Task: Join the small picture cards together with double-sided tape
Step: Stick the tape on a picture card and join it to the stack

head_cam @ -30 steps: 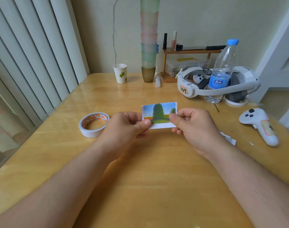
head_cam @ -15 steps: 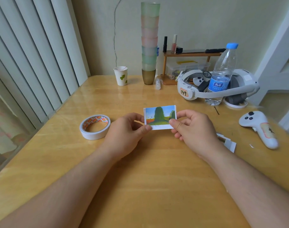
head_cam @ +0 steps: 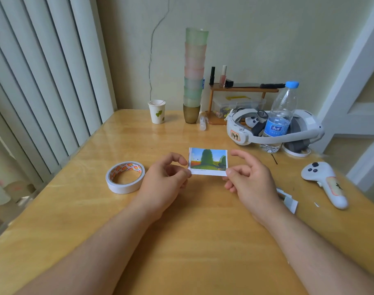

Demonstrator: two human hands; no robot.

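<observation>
card [head_cam: 207, 161]: small flat rectangle with a glossy tree landscape and a white border, lying on the table between the two hands
left hand [head_cam: 163, 180]: fingers loosely curled, thumb tip at the card's lower left corner; whether it pinches the card i cannot tell
right hand [head_cam: 249, 178]: fingers spread and relaxed, thumb tip at the card's lower right corner; no clear grip
tape roll [head_cam: 125, 176]: white ring with an orange-patterned inner core, flat on the table just left of the left hand
table [head_cam: 181, 241]: smooth, shiny yellow wood
paper scraps [head_cam: 287, 200]: small white pieces beside the right wrist
controller [head_cam: 324, 183]: white rounded plastic, well right of the card
</observation>
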